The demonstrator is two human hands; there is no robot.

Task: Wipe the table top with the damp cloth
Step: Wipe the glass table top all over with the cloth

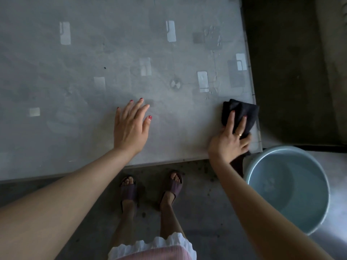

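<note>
Two hands on table top: left hand flat, right hand pressing cloth at corner edge.

Dim, even light falls on a dark, speckled concrete floor at 6 o'clock, a pale blue basin holding water sits on it at 4 o'clock, and a darker, shadowed stretch of floor fills the view toward 2 o'clock.
</note>
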